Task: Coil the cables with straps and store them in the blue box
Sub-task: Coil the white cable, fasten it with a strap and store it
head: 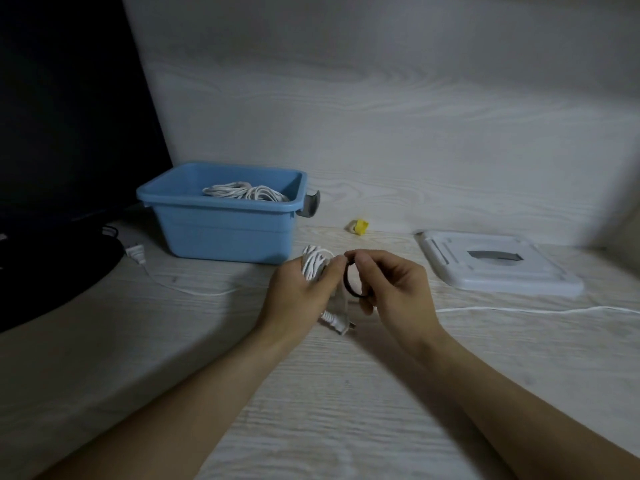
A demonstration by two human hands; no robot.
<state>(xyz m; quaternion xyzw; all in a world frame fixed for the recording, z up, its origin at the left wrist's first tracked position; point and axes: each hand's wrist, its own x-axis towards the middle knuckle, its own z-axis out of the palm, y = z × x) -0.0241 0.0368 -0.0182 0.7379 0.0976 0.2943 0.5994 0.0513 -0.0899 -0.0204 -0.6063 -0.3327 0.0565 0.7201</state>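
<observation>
My left hand point(298, 294) grips a coiled white cable point(313, 265) just above the table, and the cable's plug point(337, 323) hangs out below my fingers. My right hand point(391, 289) pinches a black strap loop point(353, 278) right beside the coil, with my left thumb touching the loop's top. The blue box point(221, 230) stands behind at the left and holds two white cable coils point(246, 192).
A white box lid point(498, 268) lies at the right. Two loose white cables lie on the table, one point(540, 309) at the right and one with a plug point(136, 253) at the left. A small yellow object point(358, 226) sits behind my hands. A dark monitor point(69, 116) fills the left.
</observation>
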